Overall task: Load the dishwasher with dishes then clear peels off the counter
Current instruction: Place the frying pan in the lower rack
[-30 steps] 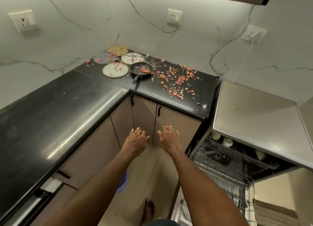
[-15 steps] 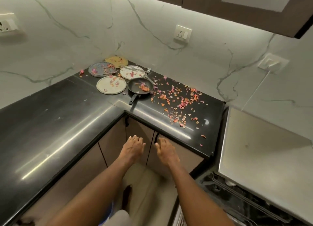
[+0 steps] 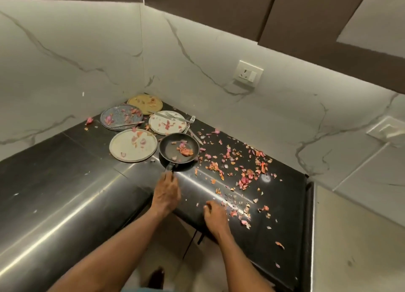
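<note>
Forearms cut off by lower frame edge. Right hand (image 3: 215, 215) rested on black counter (image 3: 65, 193) edge, fingers loosely curled, nothing held. Left hand (image 3: 166, 193) placed at frying pan (image 3: 178, 148) handle; grasp cannot be told, fingertips hidden. Peels (image 3: 243, 171) scattered right of pan. Four plates (image 3: 133, 146) grouped in far corner, cutlery (image 3: 190, 125) partly hidden. Dishwasher out of view.

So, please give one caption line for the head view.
Left hand reaches the frying pan handle; right hand rests on the peel-strewn counter.
</note>
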The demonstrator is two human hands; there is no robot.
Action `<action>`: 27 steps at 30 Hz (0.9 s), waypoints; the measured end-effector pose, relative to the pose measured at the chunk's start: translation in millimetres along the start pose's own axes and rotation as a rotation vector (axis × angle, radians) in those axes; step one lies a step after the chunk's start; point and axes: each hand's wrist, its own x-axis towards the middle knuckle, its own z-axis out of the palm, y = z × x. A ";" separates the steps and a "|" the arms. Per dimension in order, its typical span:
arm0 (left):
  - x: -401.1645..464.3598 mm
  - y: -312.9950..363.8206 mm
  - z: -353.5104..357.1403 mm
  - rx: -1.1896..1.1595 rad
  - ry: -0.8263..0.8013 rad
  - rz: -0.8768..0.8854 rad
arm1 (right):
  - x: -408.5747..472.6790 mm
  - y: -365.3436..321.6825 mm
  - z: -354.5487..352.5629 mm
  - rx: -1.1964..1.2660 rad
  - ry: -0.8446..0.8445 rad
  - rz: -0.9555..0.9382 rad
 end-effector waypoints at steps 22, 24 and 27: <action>82.3 -7.5 22.5 -1.685 -0.486 -0.865 | 153.8 -113.8 -25.4 0.942 -0.421 0.386; 80.0 -4.8 23.7 -1.759 -0.519 -0.803 | 156.9 -123.5 -28.0 0.930 -0.417 0.353; 79.3 1.3 24.3 -1.777 -0.566 -0.712 | 166.1 -126.5 -22.7 1.006 -0.381 0.335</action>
